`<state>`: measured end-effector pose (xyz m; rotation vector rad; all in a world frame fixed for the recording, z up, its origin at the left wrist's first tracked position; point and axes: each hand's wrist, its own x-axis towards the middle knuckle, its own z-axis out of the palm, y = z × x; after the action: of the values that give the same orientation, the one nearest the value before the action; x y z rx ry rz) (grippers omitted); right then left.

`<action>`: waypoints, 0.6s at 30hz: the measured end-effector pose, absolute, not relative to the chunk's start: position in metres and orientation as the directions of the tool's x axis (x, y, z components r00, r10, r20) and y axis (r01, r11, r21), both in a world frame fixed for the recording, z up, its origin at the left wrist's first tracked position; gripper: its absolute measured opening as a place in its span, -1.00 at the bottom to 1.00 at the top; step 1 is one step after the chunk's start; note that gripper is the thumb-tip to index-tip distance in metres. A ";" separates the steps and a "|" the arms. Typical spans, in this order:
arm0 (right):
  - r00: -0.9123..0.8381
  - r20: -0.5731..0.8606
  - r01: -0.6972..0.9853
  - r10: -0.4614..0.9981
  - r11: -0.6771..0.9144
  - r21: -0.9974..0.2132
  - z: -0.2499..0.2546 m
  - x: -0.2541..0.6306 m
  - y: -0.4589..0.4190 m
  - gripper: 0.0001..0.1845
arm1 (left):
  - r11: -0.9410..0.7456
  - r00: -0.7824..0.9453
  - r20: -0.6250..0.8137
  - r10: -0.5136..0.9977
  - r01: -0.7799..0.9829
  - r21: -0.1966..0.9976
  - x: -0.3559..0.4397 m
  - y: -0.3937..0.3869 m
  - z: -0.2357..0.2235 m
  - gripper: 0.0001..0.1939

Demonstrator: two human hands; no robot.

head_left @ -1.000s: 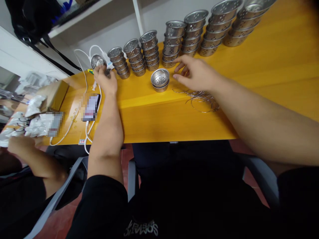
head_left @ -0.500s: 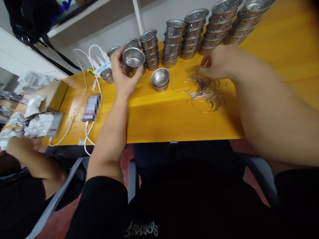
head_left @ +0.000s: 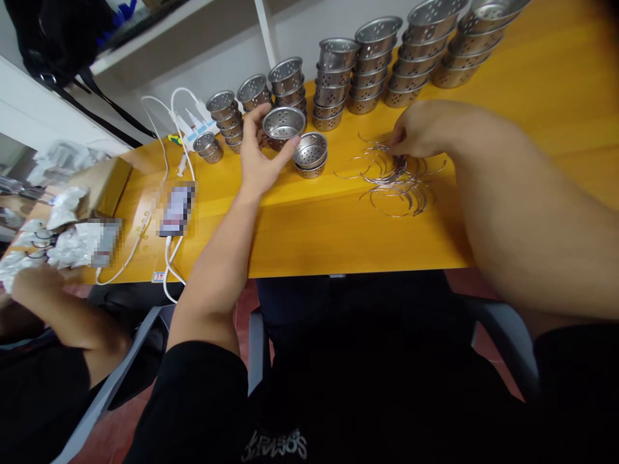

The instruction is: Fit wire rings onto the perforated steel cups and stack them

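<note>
My left hand (head_left: 261, 158) grips a perforated metal strainer basket (head_left: 284, 125) by its sides, thumb and fingers wrapped round it, lifted off the table. Just right of it, two more strainer baskets (head_left: 310, 154) sit one inside the other on the tabletop. My right hand (head_left: 420, 129) reaches down to a loose heap of thin curved metal wires (head_left: 399, 183). Its thumb and fingertips are pinched together on wire at the heap's upper edge; their tips are partly hidden.
Several tall stacks of strainer baskets (head_left: 333, 84) line the back of the yellow table (head_left: 348, 241). To the left are a small strainer basket stack (head_left: 207, 148), a phone (head_left: 177, 209), white cables and a power strip (head_left: 200, 129). A co-worker's arm (head_left: 72, 309) rests farther left.
My left hand has carried the strainer basket right and towards me, close beside the nested pair. My right hand has lowered onto the wires and closed its fingertips.
</note>
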<state>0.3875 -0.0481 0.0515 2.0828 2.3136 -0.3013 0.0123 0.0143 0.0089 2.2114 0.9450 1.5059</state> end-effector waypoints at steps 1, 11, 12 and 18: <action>-0.089 -0.169 0.994 0.982 0.076 -0.083 0.056 0.384 -0.051 -0.79 | -0.743 0.243 0.711 0.660 0.349 0.571 0.012 0.016 0.007 0.04; -0.035 -0.084 0.998 0.996 0.030 -0.062 0.071 0.371 -0.067 -0.91 | -0.803 0.334 0.736 0.589 0.351 0.483 0.008 0.031 -0.005 0.07; -0.031 -0.053 0.996 0.998 0.027 -0.085 0.071 0.371 -0.068 -0.89 | -0.800 0.331 0.735 0.591 0.354 0.484 0.009 0.030 -0.004 0.07; 0.066 0.195 0.963 0.979 -0.011 -0.268 0.082 0.368 -0.077 -0.68 | -0.795 0.314 0.734 0.602 0.325 0.513 0.012 0.028 -0.005 0.09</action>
<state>0.3678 -0.0773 0.0825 2.5061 2.4081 -0.0809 0.0119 0.0284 -0.0051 2.3139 0.8399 1.4727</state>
